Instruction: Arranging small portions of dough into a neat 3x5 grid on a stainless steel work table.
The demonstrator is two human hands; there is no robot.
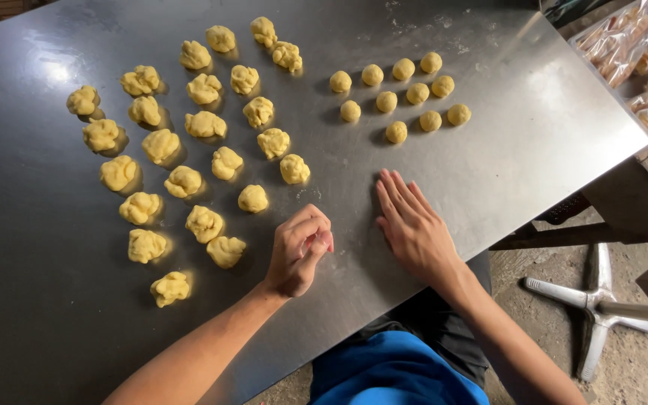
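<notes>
Steel bench (489, 150) seen under rough dough lumps (189, 180), upper left | left hand (299, 251) fingers curled shut, contents hidden | right hand (412, 229) laid flat, open | rolled balls (403, 97) upper centre; even, light pressure judged best.

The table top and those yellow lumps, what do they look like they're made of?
The table top looks like brushed stainless steel: grey, with soft glare and faint reflections. The rough yellow lumps and smooth balls look like soft matte dough, probably pastry. The lumps are creased and irregular.
</notes>
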